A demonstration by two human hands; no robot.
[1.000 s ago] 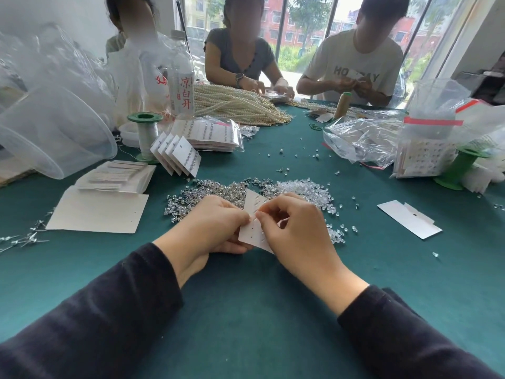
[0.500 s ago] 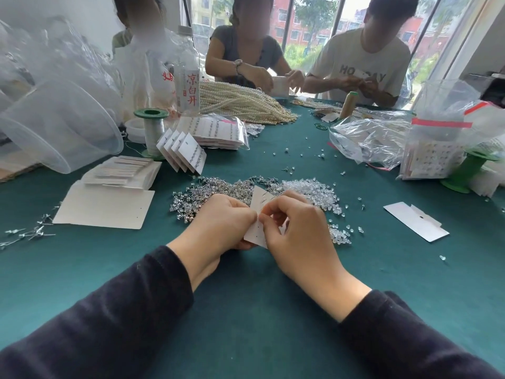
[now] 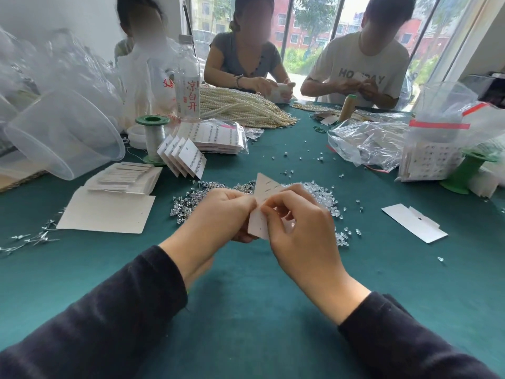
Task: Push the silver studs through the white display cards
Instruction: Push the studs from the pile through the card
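A small white display card (image 3: 266,188) with punched holes stands upright between my hands above the green table. My left hand (image 3: 218,214) grips its left edge with curled fingers. My right hand (image 3: 297,222) pinches the card's front near the middle with thumb and forefinger; whether a stud sits under the fingertips is hidden. Behind the card lies a pile of silver studs (image 3: 191,199), and a heap of clear backs (image 3: 325,194) lies to its right.
Blank cards (image 3: 106,214) and a stack lie at left, loose pins (image 3: 30,239) at the far left edge. Filled cards (image 3: 188,160) lean by a green spool (image 3: 153,138). A folded card (image 3: 415,222) lies right. Plastic bags (image 3: 369,143), a tub (image 3: 62,132), pearl strands (image 3: 240,105), three people opposite.
Both hands have lifted the card slightly and tilted it more upright, so more of its top shows. My right thumb and forefinger have shifted on its face.
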